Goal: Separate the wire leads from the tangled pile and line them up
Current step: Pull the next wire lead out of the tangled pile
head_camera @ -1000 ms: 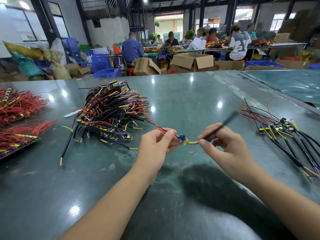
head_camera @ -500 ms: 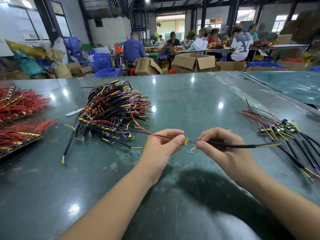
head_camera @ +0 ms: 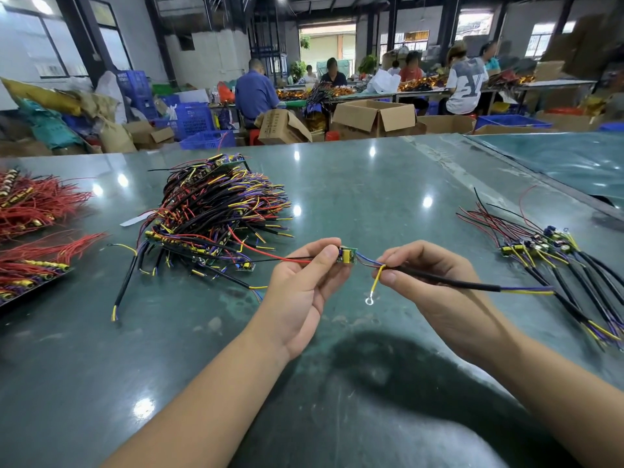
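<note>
Left hand (head_camera: 304, 292) pinches wire lead (head_camera: 439, 281) at small board; right hand (head_camera: 435, 288) grips black sleeve, apparently clear of worktop (head_camera: 354, 184).

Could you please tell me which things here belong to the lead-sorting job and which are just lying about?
Job:
tangled pile
held lead, gripped by left hand and right hand
sorted row

Lying about:
red wire bundles
cardboard boxes
blue crates
</note>
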Available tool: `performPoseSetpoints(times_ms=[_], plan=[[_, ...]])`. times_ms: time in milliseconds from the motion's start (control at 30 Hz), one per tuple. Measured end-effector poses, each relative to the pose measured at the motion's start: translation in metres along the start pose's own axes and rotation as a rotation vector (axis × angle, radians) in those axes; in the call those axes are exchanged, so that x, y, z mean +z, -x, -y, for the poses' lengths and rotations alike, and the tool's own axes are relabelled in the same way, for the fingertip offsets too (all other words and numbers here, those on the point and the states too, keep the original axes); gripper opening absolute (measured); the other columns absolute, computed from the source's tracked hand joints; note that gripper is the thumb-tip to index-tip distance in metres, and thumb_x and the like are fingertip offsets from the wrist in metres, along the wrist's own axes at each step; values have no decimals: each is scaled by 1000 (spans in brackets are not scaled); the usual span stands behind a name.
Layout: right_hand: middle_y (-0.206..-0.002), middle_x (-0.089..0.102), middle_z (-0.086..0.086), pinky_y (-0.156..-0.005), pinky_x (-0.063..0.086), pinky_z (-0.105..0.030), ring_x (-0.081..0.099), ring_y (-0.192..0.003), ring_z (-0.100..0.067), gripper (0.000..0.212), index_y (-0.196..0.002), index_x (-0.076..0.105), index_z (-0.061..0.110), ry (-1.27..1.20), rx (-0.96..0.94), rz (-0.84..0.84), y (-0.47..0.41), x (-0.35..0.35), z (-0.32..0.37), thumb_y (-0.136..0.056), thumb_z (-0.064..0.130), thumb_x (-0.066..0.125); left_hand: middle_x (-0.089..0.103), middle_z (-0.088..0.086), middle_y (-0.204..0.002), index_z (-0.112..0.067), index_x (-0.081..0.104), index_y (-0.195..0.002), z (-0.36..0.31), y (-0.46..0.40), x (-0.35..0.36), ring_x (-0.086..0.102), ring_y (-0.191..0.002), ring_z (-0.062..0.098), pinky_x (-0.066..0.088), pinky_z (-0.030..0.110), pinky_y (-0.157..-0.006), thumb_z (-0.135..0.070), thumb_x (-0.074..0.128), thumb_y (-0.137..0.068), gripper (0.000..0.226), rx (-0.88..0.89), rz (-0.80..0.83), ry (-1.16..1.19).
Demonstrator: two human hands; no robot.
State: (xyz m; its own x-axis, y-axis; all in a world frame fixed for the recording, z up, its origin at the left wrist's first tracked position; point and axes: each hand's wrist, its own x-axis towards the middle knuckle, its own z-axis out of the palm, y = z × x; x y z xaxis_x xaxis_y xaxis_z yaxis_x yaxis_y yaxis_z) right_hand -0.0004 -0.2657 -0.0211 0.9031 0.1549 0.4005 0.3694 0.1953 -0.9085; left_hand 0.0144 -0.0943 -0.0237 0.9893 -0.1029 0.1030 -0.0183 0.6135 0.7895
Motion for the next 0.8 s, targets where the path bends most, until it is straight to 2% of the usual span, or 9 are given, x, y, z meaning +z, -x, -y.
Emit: performPoseSetpoints(times_ms=[133, 233, 333, 400, 533, 633, 700, 800], plan=[[-79, 71, 2, -67, 51, -16, 65, -75, -9, 12, -68, 69, 22, 5, -4, -7, 1, 1, -1, -65, 11, 74, 70, 8, -92, -16, 60, -89, -3, 4, -1, 70, -83, 20, 57, 26, -69, -18, 61, -77, 12, -103, 97, -52], [-77, 70, -1, -68, 51, -18, 64, -73, -12, 11, -65, 68, 21, -14, 18, -43, 0, 0, -1, -62, 15, 76, 72, 14, -97, -13, 55, -90, -4, 5, 0, 71, -83, 20, 57, 24, -71, -15, 58, -79, 12, -106, 120, -21], [-77, 68, -4, -75, 52, -22, 63, -75, -16, 11, -63, 67, 20, -100, 83, -72, -2, -2, -3, -60, 19, 77, 71, 18, -103, -11, 57, -92, -4, 6, 1, 70, -91, 27, 56, 29, -78, -11, 58, -80, 12, -90, 169, 7], [-74, 67, -4, -76, 53, -22, 65, -74, -16, 10, -62, 66, 18, -202, 138, -80, -3, -3, -5, -64, 11, 73, 70, 19, -105, -11, 61, -90, -4, 8, 1, 69, -94, 28, 56, 31, -80, -7, 57, -80, 11, -89, 197, 17], [-71, 67, -8, -70, 54, -20, 69, -71, -16, 12, -62, 62, 11, -386, 253, -103, -6, -6, -5, -65, 0, 68, 69, 21, -105, -12, 68, -86, -5, 8, 3, 69, -91, 27, 57, 30, -77, -2, 57, -78, 17, -98, 205, 51], [-70, 68, -9, -68, 54, -19, 69, -71, -16, 15, -59, 64, 13, -348, 273, -86, -6, -6, -4, -64, -1, 68, 70, 21, -100, -8, 68, -90, -6, 7, 2, 69, -87, 24, 57, 28, -77, 7, 60, -75, 23, -113, 195, 65], [-70, 69, -10, -67, 54, -19, 70, -70, -17, 15, -58, 65, 13, -307, 265, -85, -5, -5, -3, -63, 0, 69, 69, 17, -97, -10, 68, -91, -4, 7, 3, 69, -88, 22, 56, 26, -78, 2, 60, -75, 21, -113, 199, 31], [-72, 69, -12, -72, 56, -24, 67, -71, -19, 12, -60, 65, 16, -188, 218, -78, -3, -3, -2, -59, 8, 74, 70, 11, -90, -18, 71, -83, 4, 10, 8, 67, -85, 21, 54, 24, -77, -4, 69, -72, 17, -84, 187, -163]])
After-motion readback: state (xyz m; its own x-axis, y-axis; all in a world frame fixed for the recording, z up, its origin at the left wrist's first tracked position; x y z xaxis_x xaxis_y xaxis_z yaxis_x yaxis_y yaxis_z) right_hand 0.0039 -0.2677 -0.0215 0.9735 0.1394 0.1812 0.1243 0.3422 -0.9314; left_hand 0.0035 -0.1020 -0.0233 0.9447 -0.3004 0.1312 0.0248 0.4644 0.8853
